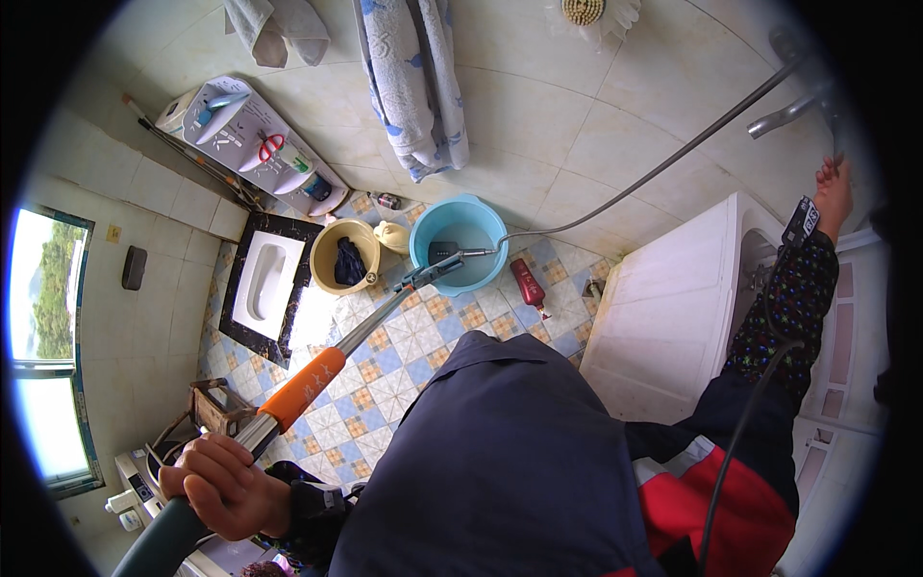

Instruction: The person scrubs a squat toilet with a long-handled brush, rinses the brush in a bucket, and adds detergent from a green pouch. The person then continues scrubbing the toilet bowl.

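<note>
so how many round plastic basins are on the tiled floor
2: a blue plastic basin with the mop head in it, and a yellow plastic basin holding dark cloth to its left. Others may be hidden.

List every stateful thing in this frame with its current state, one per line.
Left hand: closed around the mop handle.
Right hand: raised at the tap; grip unclear.
Blue bucket: upright, shower hose end inside.
Yellow basin: upright, dark cloth inside.
Red bottle: lying on the floor.
Patterned towel: hanging on the wall.

- Left of the bucket: basin, then squat toilet.
- In the bucket: mop head.
- Right of the bucket: bottle, then washing machine.
- Behind the bucket: hanging towel.
</note>
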### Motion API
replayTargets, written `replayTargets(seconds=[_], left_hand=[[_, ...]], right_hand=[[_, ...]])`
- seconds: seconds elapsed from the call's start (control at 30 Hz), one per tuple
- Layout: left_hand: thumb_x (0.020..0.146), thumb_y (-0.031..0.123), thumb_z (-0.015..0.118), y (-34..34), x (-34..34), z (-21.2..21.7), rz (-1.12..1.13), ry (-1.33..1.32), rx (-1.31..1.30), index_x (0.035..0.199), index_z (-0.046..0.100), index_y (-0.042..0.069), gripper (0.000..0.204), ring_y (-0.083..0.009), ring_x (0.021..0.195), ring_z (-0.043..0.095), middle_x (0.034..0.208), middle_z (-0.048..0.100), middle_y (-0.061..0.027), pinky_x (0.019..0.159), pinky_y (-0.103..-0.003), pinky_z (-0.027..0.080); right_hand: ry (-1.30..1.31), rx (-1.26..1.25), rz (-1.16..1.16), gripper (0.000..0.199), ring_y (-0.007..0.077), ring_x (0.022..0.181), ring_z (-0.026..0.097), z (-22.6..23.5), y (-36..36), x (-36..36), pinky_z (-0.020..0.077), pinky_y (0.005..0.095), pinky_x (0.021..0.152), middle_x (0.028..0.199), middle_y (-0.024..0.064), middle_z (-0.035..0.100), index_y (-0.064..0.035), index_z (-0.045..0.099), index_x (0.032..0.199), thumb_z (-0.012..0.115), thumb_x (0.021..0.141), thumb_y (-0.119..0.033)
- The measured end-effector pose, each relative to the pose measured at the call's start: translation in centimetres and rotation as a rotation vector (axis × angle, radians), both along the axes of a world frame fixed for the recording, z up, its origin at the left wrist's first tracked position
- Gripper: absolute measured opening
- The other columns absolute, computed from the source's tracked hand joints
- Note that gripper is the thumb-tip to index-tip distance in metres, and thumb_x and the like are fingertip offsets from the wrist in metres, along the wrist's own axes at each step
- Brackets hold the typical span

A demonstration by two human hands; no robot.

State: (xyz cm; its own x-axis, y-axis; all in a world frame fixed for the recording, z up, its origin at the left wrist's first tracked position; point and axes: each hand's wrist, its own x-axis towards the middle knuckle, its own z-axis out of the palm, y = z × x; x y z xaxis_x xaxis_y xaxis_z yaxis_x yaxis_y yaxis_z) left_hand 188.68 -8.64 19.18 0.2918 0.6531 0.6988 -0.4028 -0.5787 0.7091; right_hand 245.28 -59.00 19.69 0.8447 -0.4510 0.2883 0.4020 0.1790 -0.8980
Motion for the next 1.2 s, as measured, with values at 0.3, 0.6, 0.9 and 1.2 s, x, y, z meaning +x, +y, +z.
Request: replayTargets(seconds=[0.3,0.6,0.9,1.2], left_hand=[[0.085,0.016,0.046,0.3,0.3,-0.3,0.016,0.004,0.005,0.064,0.033,0.014,0.024,-0.0051,0.034,0.027,0.042,0.033,0.0016,0.036,-0.02,0.029],[0.086,0.016,0.045,0.0,0.4,-0.2,-0.005,-0.029,-0.014,0.063,0.032,0.014,0.026,-0.005,0.034,0.027,0.041,0.031,0.0024,0.036,-0.019,0.028],[0.09,0.016,0.035,1.3,-5.4,5.3,0.399,-0.291,-0.127,0.056,0.023,0.016,0.036,-0.0062,0.042,0.017,0.049,0.018,0.0041,0.043,-0.022,0.019],[0.081,0.007,0.047,-5.5,-14.9,3.4,0.861,-0.006,0.037,0.066,0.034,0.009,0.02,-0.0056,0.039,0.022,0.048,0.024,0.0041,0.035,-0.02,0.019]], right_hand=[[0.012,-0.144,-0.017,0.034,0.0103,0.067,0.052,0.2,-0.3,0.9,0.0415,0.0222,0.058,0.082,0.0093,0.06,0.0011,0.057,0.098,0.058,0.083,-0.029],[-0.183,-0.207,-0.367,0.02,0.0099,0.054,0.046,-3.1,6.6,-8.0,0.0356,0.0214,0.048,0.064,0.0033,0.052,-0.0042,0.055,0.079,0.054,0.083,-0.024],[0.084,-0.354,0.325,0.024,0.002,0.044,0.035,-14.4,22.0,-13.4,0.0244,0.0168,0.04,0.052,-0.004,0.045,-0.0073,0.052,0.068,0.053,0.086,-0.024],[0.348,-0.587,1.066,0.024,0.0024,0.04,0.034,-23.7,37.3,-23.8,0.0245,0.018,0.033,0.053,-0.0031,0.044,-0.0059,0.051,0.07,0.052,0.086,-0.024]])
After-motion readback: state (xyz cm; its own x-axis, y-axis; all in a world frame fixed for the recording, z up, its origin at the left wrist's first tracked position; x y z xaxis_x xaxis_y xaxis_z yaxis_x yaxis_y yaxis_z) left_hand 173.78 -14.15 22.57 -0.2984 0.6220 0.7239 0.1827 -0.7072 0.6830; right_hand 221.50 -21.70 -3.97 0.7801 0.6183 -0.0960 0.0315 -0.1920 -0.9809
